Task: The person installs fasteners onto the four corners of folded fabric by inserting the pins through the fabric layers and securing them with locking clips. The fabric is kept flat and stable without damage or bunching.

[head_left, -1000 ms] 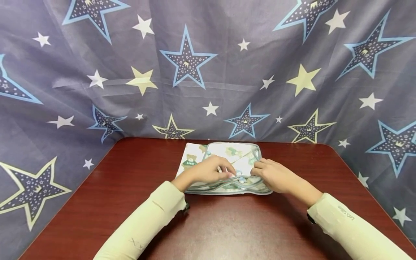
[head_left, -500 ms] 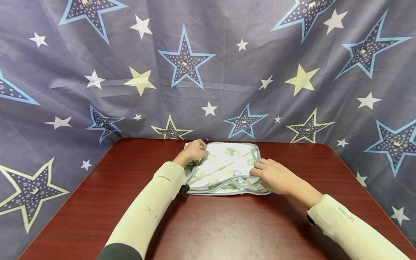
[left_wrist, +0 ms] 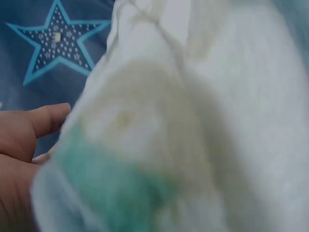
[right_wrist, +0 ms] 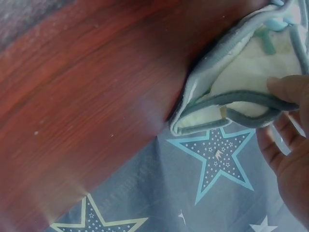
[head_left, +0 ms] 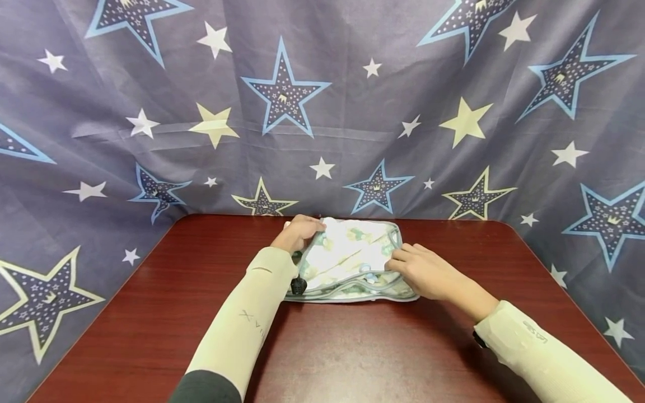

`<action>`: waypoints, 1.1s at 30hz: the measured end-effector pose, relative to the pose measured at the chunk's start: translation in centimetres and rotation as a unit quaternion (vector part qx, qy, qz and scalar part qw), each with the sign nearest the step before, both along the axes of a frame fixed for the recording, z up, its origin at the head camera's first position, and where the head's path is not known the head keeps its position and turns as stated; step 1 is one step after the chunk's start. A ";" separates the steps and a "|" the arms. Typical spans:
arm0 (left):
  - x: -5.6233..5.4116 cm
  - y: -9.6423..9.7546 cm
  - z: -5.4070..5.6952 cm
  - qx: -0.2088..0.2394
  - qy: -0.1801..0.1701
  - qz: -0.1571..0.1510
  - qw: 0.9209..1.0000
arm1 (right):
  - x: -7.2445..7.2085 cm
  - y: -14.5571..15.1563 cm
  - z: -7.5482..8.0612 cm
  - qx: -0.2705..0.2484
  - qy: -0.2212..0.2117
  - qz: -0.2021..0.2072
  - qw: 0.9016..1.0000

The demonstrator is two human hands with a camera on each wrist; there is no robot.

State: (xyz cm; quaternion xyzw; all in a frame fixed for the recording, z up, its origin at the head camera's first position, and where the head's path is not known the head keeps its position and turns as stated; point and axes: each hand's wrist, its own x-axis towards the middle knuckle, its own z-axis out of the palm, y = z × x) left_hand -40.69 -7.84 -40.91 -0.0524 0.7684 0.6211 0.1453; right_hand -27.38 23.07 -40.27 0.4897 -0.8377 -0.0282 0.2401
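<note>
A folded white cloth (head_left: pixel 353 246) printed with bears and edged in grey-green piping lies near the table's far side. My left hand (head_left: pixel 298 231) holds its far left part, which is lifted and turned toward the middle. In the left wrist view the raised cloth (left_wrist: pixel 193 145) is blurred and fills most of the picture, hiding the fingertips of my left hand (left_wrist: pixel 19 145). My right hand (head_left: pixel 422 271) grips the right edge. Seen from the right wrist, the thumb of my right hand (right_wrist: pixel 292 159) lies over the piped layers, with fingers beneath. A light blue patch (head_left: pixel 370 277) shows near the front fold.
The reddish-brown wooden table (head_left: pixel 332 347) extends around the cloth, with its far edge against a grey-blue curtain (head_left: pixel 342 112) printed with stars. Black wrist devices sit at both cuffs, the left one (head_left: pixel 299 286) close to the cloth's left side.
My left hand has gone from the cloth's front middle to its far left corner, then slightly inward, raising that left part. The right hand keeps its place at the right edge.
</note>
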 end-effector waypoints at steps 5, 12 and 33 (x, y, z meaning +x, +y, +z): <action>0.4 1.3 0.5 -0.071 0.117 -0.003 0.991 | 0.0 0.0 0.1 -0.005 0.001 0.000 1.000; 3.2 4.6 3.0 -0.145 0.292 -0.110 0.939 | -0.1 0.1 0.5 -0.028 0.018 -0.010 0.999; 9.9 9.4 3.4 -0.244 0.376 -0.285 0.847 | -0.1 0.3 0.8 -0.128 0.075 -0.047 0.988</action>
